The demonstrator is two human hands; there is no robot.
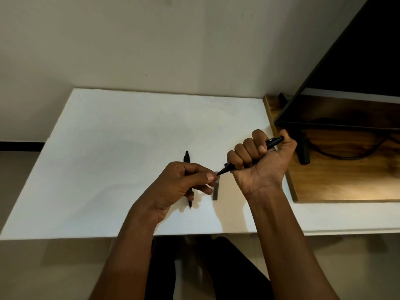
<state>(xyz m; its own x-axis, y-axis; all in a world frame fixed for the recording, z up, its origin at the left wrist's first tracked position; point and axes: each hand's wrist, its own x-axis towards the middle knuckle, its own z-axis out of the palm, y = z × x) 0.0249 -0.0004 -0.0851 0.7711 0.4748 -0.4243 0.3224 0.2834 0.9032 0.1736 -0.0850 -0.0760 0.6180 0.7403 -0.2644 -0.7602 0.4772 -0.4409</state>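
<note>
My right hand grips a black pen in a fist, thumb on its rear button, tip pointing left. My left hand pinches something very small between thumb and forefinger right at that pen's tip; I cannot tell what it is. A second black pen lies on the white board under my left hand, partly hidden by it. A small grey case lies on the board between my two hands.
A monitor on a black stand sits on a wooden desk top to the right, with a cable. A bare wall is behind the board. My legs are below the table edge.
</note>
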